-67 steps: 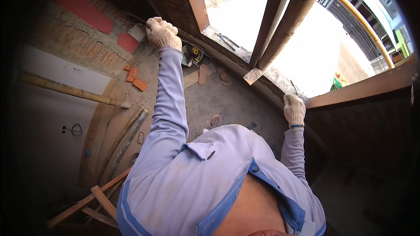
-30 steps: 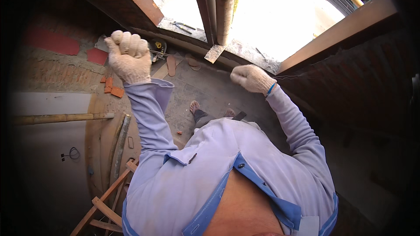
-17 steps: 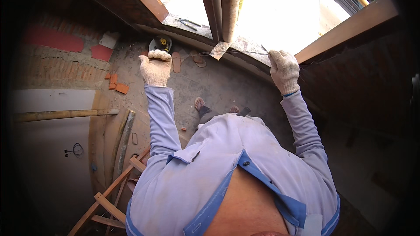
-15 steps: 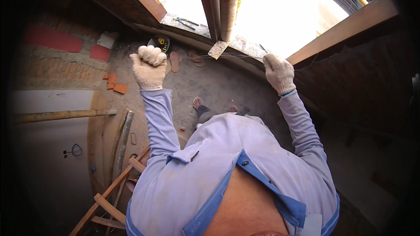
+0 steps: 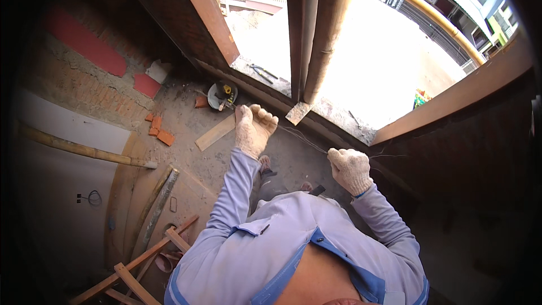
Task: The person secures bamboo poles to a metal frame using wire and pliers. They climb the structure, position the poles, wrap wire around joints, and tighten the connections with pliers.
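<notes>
My left hand [image 5: 255, 130], in a pale knitted work glove, is raised in front of me with its fingers curled closed around one end of a thin wire [image 5: 303, 138]. My right hand [image 5: 349, 170], gloved the same way, is closed in a fist on the wire's other side. Between the fists the wire runs in loose, slightly bowed strands, and thin ends stick out past the right fist. Beyond the hands, a pair of pliers [image 5: 263, 73] lies on the rough window sill [image 5: 282, 86].
A bamboo pole [image 5: 333, 28] stands at the opening beside a dark post. A round basin [image 5: 214, 100] with tools, a short board [image 5: 216, 133] and orange brick pieces [image 5: 164, 136] lie on the floor. Lower left are poles [image 5: 161, 203] and a wooden frame [image 5: 130, 274].
My hands have come closer together and lower in the picture; the wire between them has gone slacker. The view has tilted up, showing more outside. Both hands stay closed.
</notes>
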